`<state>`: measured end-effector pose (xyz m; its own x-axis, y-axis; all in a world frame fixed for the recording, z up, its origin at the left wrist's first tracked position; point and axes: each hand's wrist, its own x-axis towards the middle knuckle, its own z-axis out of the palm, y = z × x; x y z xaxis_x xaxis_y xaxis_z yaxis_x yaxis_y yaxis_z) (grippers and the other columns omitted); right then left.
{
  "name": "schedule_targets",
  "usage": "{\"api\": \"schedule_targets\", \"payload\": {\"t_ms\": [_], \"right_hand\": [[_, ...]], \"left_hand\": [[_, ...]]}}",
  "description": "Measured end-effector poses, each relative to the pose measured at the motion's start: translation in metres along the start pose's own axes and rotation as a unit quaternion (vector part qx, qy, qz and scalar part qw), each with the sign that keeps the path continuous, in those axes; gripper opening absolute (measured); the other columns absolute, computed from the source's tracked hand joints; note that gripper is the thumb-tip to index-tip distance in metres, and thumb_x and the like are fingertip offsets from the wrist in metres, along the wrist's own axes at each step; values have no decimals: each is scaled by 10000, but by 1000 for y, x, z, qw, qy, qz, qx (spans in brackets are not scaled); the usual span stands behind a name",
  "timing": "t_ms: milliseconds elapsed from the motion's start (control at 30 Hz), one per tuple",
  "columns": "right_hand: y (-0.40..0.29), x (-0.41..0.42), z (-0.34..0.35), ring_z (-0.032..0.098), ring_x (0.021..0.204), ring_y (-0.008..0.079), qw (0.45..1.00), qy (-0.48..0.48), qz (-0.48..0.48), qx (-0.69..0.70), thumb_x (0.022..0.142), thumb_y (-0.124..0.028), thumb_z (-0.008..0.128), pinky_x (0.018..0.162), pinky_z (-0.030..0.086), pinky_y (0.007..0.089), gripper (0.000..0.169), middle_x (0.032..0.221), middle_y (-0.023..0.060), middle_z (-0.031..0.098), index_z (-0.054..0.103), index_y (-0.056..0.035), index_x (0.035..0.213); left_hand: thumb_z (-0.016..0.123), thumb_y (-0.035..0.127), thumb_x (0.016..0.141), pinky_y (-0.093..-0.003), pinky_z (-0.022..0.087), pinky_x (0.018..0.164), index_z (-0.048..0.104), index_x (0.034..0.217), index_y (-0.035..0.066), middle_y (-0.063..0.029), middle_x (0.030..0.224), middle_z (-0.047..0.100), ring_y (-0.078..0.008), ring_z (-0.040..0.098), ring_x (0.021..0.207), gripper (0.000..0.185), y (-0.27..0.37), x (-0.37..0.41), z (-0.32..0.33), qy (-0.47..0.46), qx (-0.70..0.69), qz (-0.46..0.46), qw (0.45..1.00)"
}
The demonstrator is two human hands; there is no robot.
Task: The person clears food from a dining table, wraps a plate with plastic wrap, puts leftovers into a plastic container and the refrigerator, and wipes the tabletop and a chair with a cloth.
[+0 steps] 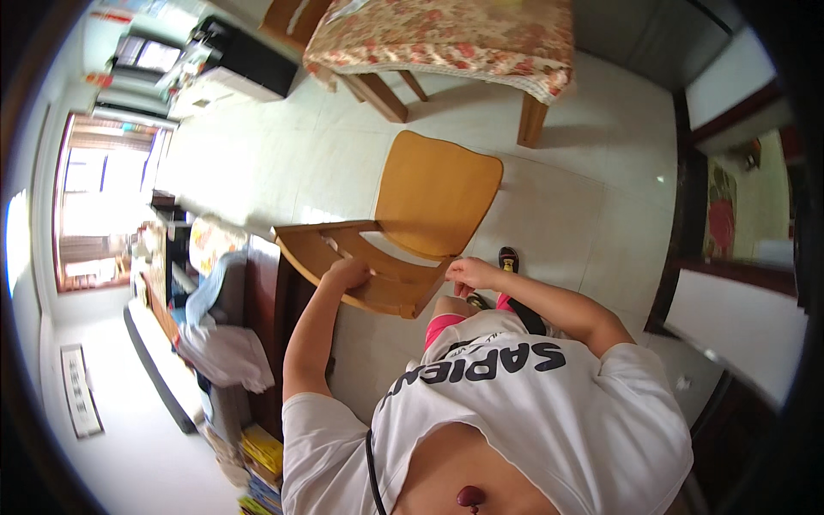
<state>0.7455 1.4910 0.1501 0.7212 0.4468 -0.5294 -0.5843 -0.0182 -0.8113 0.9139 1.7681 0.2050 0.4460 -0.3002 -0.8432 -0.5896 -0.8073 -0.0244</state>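
A wooden chair (438,193) with an orange-brown seat stands tilted in the view, its slatted backrest (386,290) towards me. My left hand (349,273) grips the backrest at a slot, and its fingertips are partly hidden there. Beside the right end of that backrest hangs my right hand (473,275), fingers loosely bent, with nothing seen in it. Whether it brushes the chair's post, I cannot tell.
Beyond the chair is a table under a floral tablecloth (444,38), with wooden legs (533,121). A sofa (230,290) on my left carries clothes (225,354). A black-sided cabinet (254,61) stands far left. Pale tiles (553,199) cover the floor; on the right lies a doorway (740,193).
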Motion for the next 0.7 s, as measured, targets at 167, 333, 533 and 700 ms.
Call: {"api": "schedule_targets", "payload": {"t_ms": [167,333,533,700], "right_hand": [[16,34,38,614,539,156,997,46,56,2,882,-395,464,463,486,272,441,766,102,627,467,-39,1141],[49,64,64,610,530,188,967,118,131,186,868,-489,437,422,477,272,560,864,151,604,380,-50,1211],[101,125,102,588,793,231,798,309,-99,507,782,-271,575,642,493,348,442,1043,138,514,429,-44,1132],[125,155,90,596,763,201,801,289,-59,522,786,-72,501,614,492,335,214,896,82,582,535,18,977]], "left_hand": [[416,400,876,-383,325,987,565,1168,105,-123,1175,560,-327,490,1116,441,-58,83,70,-98,-7,176,979],[355,402,929,-307,289,1024,455,1277,87,-96,1305,458,-212,416,1203,480,-4,73,22,-191,-37,192,962],[315,501,910,-352,301,1011,459,1275,87,-137,1300,456,-256,421,1197,570,-5,88,37,-246,-37,195,949],[279,476,925,-352,294,1009,443,1284,78,-138,1300,453,-241,423,1191,560,-10,86,35,-168,-29,193,966]]}}
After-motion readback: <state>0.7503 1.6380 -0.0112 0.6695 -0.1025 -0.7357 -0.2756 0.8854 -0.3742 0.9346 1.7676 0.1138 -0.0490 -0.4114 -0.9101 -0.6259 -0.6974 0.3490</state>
